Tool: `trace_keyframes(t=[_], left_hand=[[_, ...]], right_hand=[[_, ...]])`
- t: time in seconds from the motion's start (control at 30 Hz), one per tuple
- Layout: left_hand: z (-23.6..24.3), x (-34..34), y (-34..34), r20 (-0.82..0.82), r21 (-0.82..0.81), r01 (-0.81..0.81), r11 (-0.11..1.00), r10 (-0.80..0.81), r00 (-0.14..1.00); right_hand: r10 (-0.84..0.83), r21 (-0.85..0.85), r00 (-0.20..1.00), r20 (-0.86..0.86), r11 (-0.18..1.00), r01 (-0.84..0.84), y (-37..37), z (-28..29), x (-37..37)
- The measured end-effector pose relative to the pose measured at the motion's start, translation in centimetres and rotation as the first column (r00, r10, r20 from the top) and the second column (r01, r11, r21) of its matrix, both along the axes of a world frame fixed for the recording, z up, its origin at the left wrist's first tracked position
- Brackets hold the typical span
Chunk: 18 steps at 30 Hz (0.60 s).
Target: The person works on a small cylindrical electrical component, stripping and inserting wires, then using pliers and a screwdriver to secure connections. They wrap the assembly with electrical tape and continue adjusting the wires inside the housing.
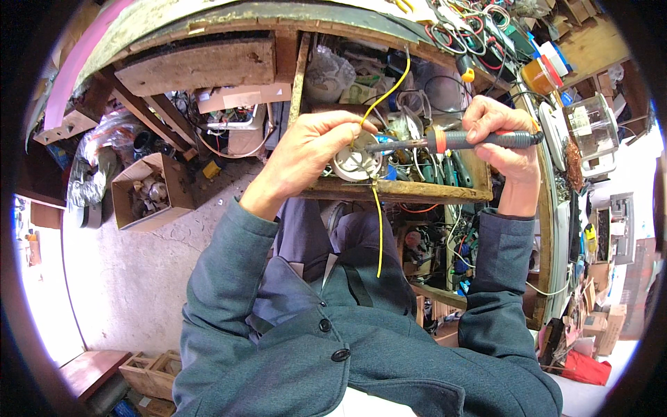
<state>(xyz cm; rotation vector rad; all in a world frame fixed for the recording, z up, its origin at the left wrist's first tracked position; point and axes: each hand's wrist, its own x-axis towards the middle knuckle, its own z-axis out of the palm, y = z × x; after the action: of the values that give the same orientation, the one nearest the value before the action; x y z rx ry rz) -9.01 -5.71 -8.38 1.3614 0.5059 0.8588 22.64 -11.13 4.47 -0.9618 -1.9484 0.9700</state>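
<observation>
My left hand (313, 149) is closed at the rim of a small round white plastic part (356, 167), open side up, above the drawer's front edge. A yellow wire (393, 90) rises from beside my left fingertips. Another yellow length (379, 233) hangs below the white part, over my lap. My right hand (501, 135) is wrapped round the dark handle of a soldering iron (451, 141) with an orange collar. Its metal shaft points left, and the end reaches the white part; exact contact is too small to make out.
Beneath my hands, an open wooden drawer (417, 190) holds screwdrivers, cables and plastic bags. Tangled wires (479, 35) cover the bench at the far right, near an orange-yellow jar (540, 75). At left on the floor stands a cardboard box (153, 201) of small parts.
</observation>
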Motion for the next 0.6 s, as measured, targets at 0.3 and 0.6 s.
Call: trace_keyframes(t=[0.3, 0.6], left_hand=[[-0.01, 0.01, 0.02, 0.026, -0.019, 0.018, 1.0, -0.018, 0.999], [-0.18, 0.02, 0.15, 0.031, 0.006, 0.016, 1.0, -0.016, 0.999]], right_hand=[[0.053, 0.032, 0.999, 0.007, 0.998, -0.053, 0.36, 0.26, 0.35], [0.073, 0.046, 0.997, 0.039, 0.996, -0.074, 0.49, 0.62, 0.15]])
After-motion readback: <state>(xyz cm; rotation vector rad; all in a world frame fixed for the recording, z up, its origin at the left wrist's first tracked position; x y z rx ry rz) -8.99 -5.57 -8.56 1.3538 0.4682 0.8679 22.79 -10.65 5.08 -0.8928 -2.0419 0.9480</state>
